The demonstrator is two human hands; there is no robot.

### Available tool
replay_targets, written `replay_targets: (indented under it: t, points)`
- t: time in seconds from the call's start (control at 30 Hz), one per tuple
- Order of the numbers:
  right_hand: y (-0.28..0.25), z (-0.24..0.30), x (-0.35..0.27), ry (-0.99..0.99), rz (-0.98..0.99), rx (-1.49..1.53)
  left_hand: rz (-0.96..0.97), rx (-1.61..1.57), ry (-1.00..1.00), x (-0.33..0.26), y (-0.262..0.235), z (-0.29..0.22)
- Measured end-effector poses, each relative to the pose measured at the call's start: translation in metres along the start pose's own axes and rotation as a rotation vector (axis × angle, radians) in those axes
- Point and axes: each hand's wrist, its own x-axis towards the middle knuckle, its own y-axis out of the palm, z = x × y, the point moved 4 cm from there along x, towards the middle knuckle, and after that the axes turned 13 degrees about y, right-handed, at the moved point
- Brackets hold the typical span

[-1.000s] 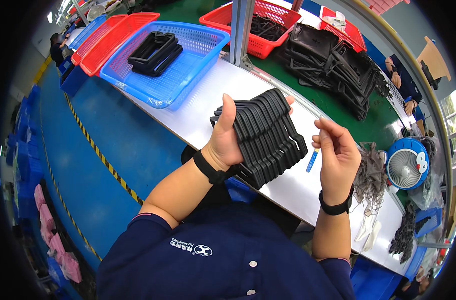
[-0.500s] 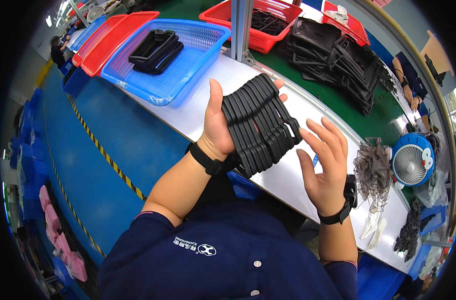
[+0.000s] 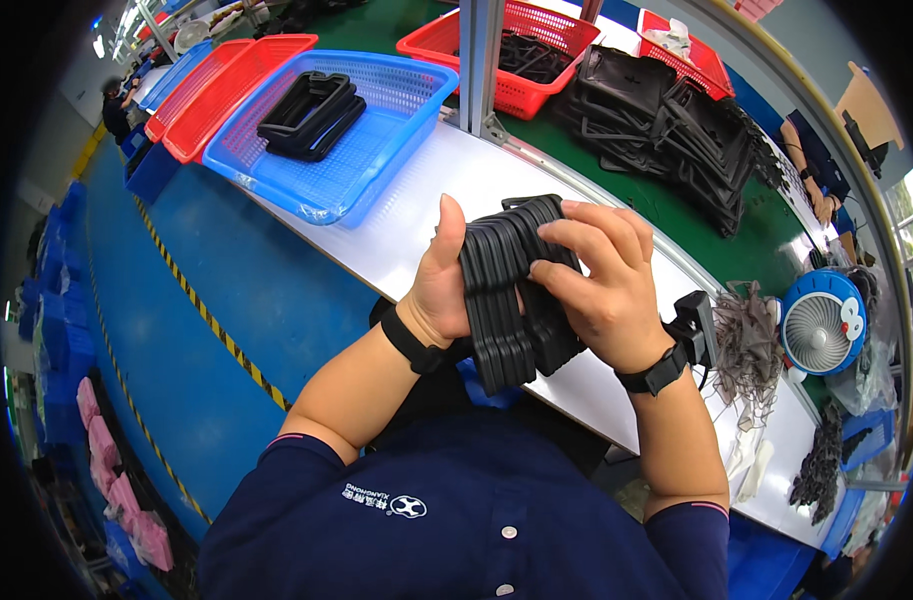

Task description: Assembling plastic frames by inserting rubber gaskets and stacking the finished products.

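Observation:
A stack of black rectangular frames (image 3: 494,300), pressed side by side, is held above the white tabletop. My left hand (image 3: 438,290) holds the stack from its left side, thumb up, with most of the fingers hidden behind it. On the right side, my right hand (image 3: 611,285) is closed over several of the frames, thumb and fingertips on their upper faces. A gap shows between the left part of the stack and the part under my right hand. More black frames (image 3: 311,115) lie in a blue basket (image 3: 391,115) at the far left.
Red baskets (image 3: 201,110) stand beyond the blue one. Past a metal post (image 3: 479,70) are a red basket (image 3: 521,100) of black parts and a heap of black pieces (image 3: 666,140) on a green surface. At right are a blue fan (image 3: 821,325) and grey scraps (image 3: 746,340).
My right hand has come in from the right and closed on the right part of the stack. The stack has moved slightly lower and now shows a gap.

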Motion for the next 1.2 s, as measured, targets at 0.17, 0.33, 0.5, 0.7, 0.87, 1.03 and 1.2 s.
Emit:
replay_targets:
  t: [0.17, 0.33, 0.5, 0.7, 0.87, 1.03, 1.2]
  points:
    - [-0.014, -0.017, -0.019, 0.125, -0.011, 0.187, 0.025, 0.03, -0.005, 0.01, 0.012, 0.006]
    - [-0.05, -0.009, -0.046, 0.245, 0.173, 0.42, 0.021, 0.122, 0.026, 0.014, 0.013, -0.006]
    - [-0.038, 0.003, -0.05, 0.359, 0.146, 0.214, 0.019, 0.061, 0.033, 0.02, 0.013, -0.006]
    - [-0.019, 0.014, -0.074, 0.162, 0.267, 0.181, -0.016, 0.069, 0.076, 0.026, 0.011, -0.008]
    - [-0.027, -0.005, -0.095, 0.429, 0.112, 0.243, -0.131, 0.046, 0.135, 0.027, 0.002, -0.015]
    - [0.037, 0.02, -0.094, 0.841, 0.163, 0.581, -0.213, 0.087, 0.161, 0.032, -0.002, -0.009]
    - [0.056, 0.022, -0.078, 0.908, 0.003, 0.573, -0.283, 0.05, 0.281, 0.028, 0.008, -0.002]
